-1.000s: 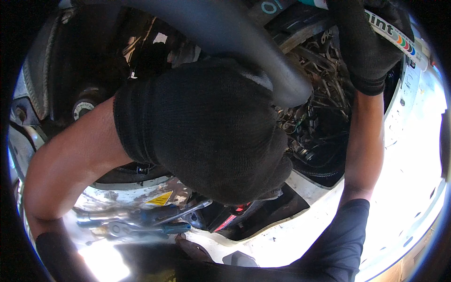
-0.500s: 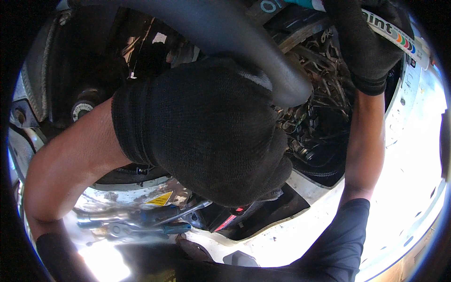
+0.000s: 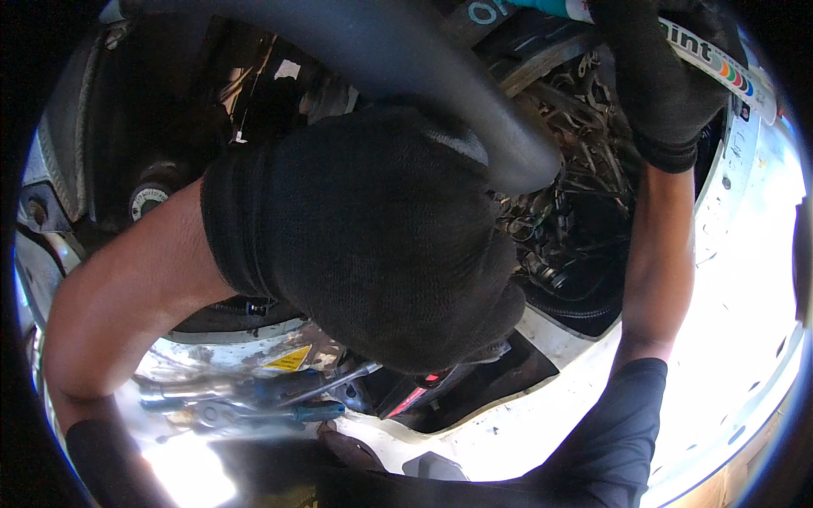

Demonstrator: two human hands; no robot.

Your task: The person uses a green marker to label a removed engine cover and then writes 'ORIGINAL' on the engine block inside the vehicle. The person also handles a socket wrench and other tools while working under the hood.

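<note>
1. We find the white marker pen (image 3: 711, 59) in the right hand (image 3: 665, 80), crossing it aslant: the teal end points inward past the fingers, the pale end outward.
2. The gloved right hand is curled around the barrel. We judge that a grip at mid-length keeps the pen steady and its teal end free; the very end is cut off by the view.
3. Just inward of the right hand, a pale blue mark (image 3: 484, 12) shows on a dark part. The pen's slant, we think, suits that side.
4. The gloved left hand (image 3: 381, 241) lies back toward us, bent at the wrist, touching or overlapping the thick grey hose (image 3: 423, 59). Its fingers are hidden; we cannot tell whether it grasps the hose or merely braces.
5. Between the hands, a wiring bundle (image 3: 584, 152) sits down in the cavity, probably routed there to suit the compartment.
6. Nearer us than the left hand, a blue-handled tool (image 3: 318, 411) and a metal wrench (image 3: 330, 385) rest on bright metal, presumably parked within reach.
7. Outward of the right forearm, we note the white body panel (image 3: 737, 245).
</note>
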